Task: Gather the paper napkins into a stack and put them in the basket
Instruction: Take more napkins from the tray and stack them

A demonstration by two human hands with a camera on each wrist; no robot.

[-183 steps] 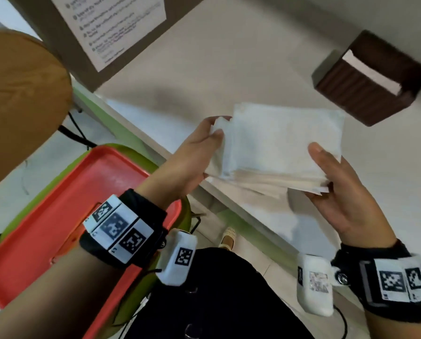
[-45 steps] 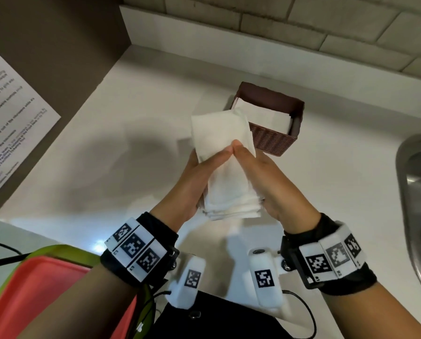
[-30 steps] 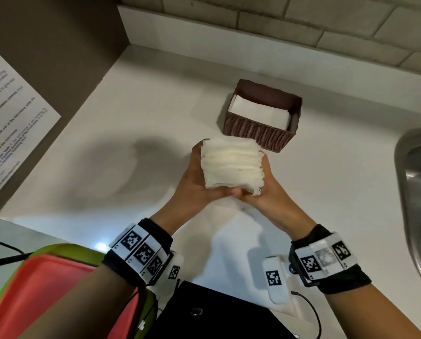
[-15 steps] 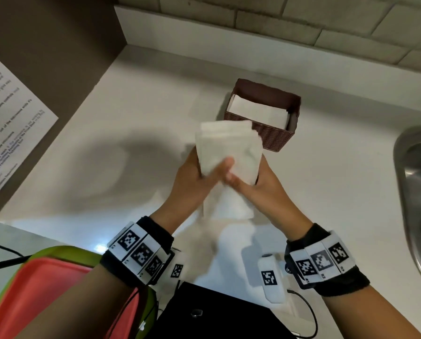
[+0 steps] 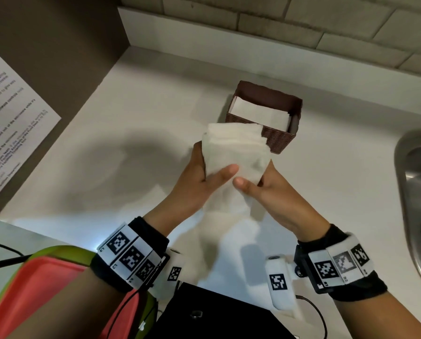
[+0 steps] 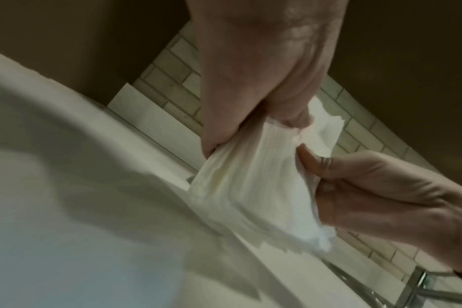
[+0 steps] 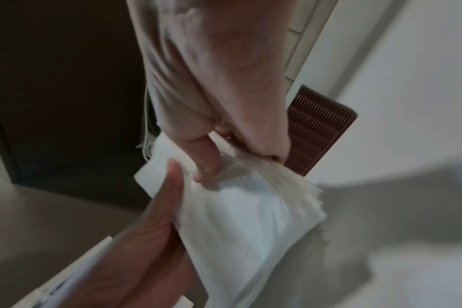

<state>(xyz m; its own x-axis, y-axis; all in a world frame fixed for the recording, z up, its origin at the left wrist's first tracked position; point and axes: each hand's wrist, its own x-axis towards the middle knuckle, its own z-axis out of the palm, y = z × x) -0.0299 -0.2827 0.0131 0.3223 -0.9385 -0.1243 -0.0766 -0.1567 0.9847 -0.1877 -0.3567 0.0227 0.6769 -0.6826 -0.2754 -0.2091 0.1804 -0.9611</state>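
A thick stack of white paper napkins [image 5: 233,152] is held above the white counter between both hands. My left hand [image 5: 204,177] grips its left side with the thumb across the top. On the right side my right hand [image 5: 260,189] grips it, thumb on top as well. The left wrist view shows the napkin stack [image 6: 253,183] bent between the two hands, and the right wrist view shows the stack [image 7: 245,208] fanned at its edge. Just beyond the stack stands the brown woven basket [image 5: 277,138], with white napkins lying inside; the basket's wall [image 7: 314,133] shows behind my right hand.
A steel sink [image 5: 419,192] lies at the counter's right. A brown wall panel with a printed notice [image 5: 11,123] stands at the left, a tiled wall [image 5: 277,18] behind. A red tray [image 5: 33,294] on a green seat sits low left.
Both hands have kept hold of the stack and tilted it, its far end now fanned towards the basket; a second ago the stack stood on edge between the hands.
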